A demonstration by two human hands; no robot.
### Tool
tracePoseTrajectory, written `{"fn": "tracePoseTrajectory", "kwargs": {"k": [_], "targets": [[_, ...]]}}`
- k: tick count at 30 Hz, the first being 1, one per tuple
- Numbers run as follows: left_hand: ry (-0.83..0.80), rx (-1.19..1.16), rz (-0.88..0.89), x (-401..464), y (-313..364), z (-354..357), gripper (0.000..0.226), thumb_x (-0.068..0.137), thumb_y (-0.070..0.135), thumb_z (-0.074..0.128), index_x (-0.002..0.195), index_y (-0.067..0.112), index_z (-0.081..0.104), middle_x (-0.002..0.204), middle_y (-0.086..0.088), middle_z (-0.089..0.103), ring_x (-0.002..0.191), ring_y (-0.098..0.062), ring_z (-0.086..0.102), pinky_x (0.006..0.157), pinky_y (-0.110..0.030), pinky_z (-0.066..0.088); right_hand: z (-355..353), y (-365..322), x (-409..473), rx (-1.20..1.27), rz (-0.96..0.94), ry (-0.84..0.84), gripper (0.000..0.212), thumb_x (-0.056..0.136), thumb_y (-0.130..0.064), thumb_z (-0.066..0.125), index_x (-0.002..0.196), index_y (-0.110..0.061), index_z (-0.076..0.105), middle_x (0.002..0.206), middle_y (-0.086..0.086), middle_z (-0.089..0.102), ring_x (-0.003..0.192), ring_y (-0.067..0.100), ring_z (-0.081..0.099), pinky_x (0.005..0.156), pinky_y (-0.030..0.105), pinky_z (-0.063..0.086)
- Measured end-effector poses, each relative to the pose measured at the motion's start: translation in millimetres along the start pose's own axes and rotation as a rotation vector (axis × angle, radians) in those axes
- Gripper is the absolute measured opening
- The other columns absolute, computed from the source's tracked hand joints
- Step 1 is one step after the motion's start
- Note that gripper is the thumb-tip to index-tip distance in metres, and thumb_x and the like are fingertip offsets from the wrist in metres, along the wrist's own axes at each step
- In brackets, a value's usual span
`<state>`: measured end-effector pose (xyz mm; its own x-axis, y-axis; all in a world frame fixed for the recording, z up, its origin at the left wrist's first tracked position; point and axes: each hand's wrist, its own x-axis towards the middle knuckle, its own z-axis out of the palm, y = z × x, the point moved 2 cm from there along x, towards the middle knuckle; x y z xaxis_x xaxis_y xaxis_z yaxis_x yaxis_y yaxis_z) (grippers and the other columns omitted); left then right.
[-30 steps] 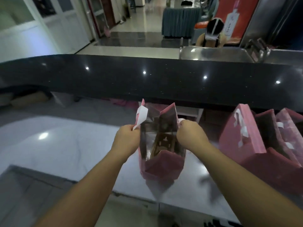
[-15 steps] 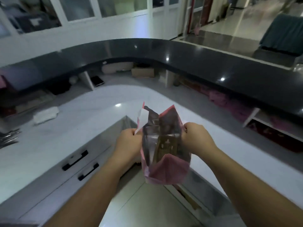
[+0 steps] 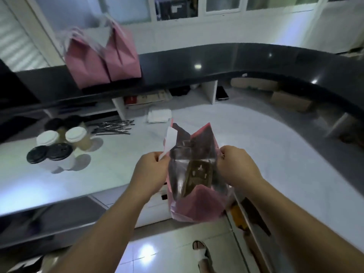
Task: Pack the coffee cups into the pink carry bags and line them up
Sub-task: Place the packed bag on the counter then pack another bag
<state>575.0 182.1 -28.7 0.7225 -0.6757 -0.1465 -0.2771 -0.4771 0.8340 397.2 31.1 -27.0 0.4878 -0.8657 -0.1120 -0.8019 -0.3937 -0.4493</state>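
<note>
I hold a pink carry bag (image 3: 197, 207) in the air in front of me, its mouth spread wide. My left hand (image 3: 151, 170) grips its left rim and my right hand (image 3: 236, 166) grips its right rim. A brown cardboard insert (image 3: 199, 174) shows inside the bag. Several lidded coffee cups (image 3: 57, 146), some with white lids and some with black, stand in a cluster on the white counter (image 3: 266, 154) at the left. Two more pink carry bags (image 3: 102, 58) stand side by side on the raised black ledge (image 3: 216, 64) at the upper left.
A bundle of dark straws (image 3: 114, 127) lies behind the cups, and a folded white cloth (image 3: 159, 115) sits farther back. Shelves under the black ledge hold boxes and a phone. My foot in a sandal (image 3: 202, 253) stands on the tiled floor below.
My view has swung left along the counter, from the bags on the right to the cups and the two bags on the ledge. The open bag has stayed in both hands.
</note>
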Motion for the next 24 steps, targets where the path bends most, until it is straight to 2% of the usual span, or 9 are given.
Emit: {"fn": "tracePoseTrajectory", "kwargs": {"k": [2,5,8,13,15,18,20,24], "targets": [[0.065,-0.022,-0.048,19.1,-6.6,-17.5,0.053,0.102,0.045,0.055,0.052,0.030,0.056,0.043,0.011,0.045,0.036,-0.004,0.039,0.040,-0.024,0.030,9.4,-23.0,28.3,-0.005,-0.076,-0.040,0.022,0.094,-0.030,0.048,0.080,-0.023,0.063,0.079,0.000,0.067,0.068,0.023,0.064,0.059,0.037,0.057],[0.141,-0.005,-0.119,45.0,-18.0,-42.5,0.049,0.100,0.044,0.055,0.054,0.027,0.050,0.047,0.009,0.042,0.038,-0.006,0.034,0.053,-0.030,0.026,21.7,-55.9,64.9,-0.023,-0.156,-0.092,0.020,0.094,-0.030,0.049,0.078,-0.021,0.060,0.078,0.002,0.065,0.066,0.023,0.060,0.050,0.029,0.040],[0.225,0.013,-0.173,66.4,-29.5,-65.1,0.041,0.096,0.043,0.054,0.059,0.026,0.051,0.049,0.009,0.044,0.042,-0.006,0.034,0.055,-0.032,0.026,35.4,-89.8,93.4,-0.007,-0.232,-0.153,0.021,0.094,-0.029,0.049,0.081,-0.020,0.063,0.078,0.001,0.068,0.065,0.023,0.063,0.055,0.033,0.053],[0.322,0.007,-0.230,93.7,-50.5,-101.4,0.043,0.094,0.041,0.053,0.074,0.003,0.058,0.055,0.004,0.048,0.057,-0.018,0.043,0.058,-0.032,0.031,61.8,-146.1,120.8,-0.014,-0.336,-0.216,0.024,0.097,-0.029,0.046,0.082,-0.017,0.061,0.075,0.002,0.066,0.061,0.024,0.065,0.059,0.039,0.060],[0.342,0.007,-0.240,106.0,-60.1,-117.5,0.043,0.097,0.040,0.054,0.078,0.003,0.063,0.056,0.000,0.054,0.059,-0.018,0.047,0.058,-0.032,0.034,73.8,-166.6,128.5,-0.025,-0.357,-0.231,0.024,0.098,-0.031,0.046,0.086,-0.018,0.062,0.076,0.001,0.067,0.062,0.023,0.065,0.059,0.038,0.061],[0.349,-0.009,-0.268,128.0,-75.7,-142.5,0.042,0.098,0.043,0.053,0.085,0.007,0.070,0.071,-0.013,0.068,0.063,-0.021,0.054,0.059,-0.031,0.038,91.3,-194.4,143.4,-0.044,-0.371,-0.232,0.024,0.099,-0.029,0.044,0.086,-0.017,0.061,0.076,0.001,0.066,0.064,0.022,0.064,0.054,0.033,0.054],[0.351,-0.029,-0.275,144.2,-87.1,-160.2,0.044,0.093,0.047,0.052,0.084,0.009,0.071,0.073,-0.011,0.070,0.064,-0.021,0.054,0.060,-0.033,0.039,103.5,-214.8,153.6,-0.043,-0.363,-0.234,0.025,0.100,-0.027,0.044,0.083,-0.017,0.060,0.073,0.001,0.066,0.061,0.020,0.063,0.050,0.030,0.049],[0.306,-0.003,-0.259,176.7,-112.3,-193.6,0.045,0.092,0.048,0.051,0.087,0.008,0.070,0.078,-0.010,0.072,0.065,-0.027,0.058,0.060,-0.033,0.041,129.8,-258.5,168.2,-0.031,-0.318,-0.237,0.023,0.100,-0.028,0.045,0.092,-0.017,0.064,0.077,0.001,0.068,0.060,0.021,0.066,0.051,0.032,0.055]]}}
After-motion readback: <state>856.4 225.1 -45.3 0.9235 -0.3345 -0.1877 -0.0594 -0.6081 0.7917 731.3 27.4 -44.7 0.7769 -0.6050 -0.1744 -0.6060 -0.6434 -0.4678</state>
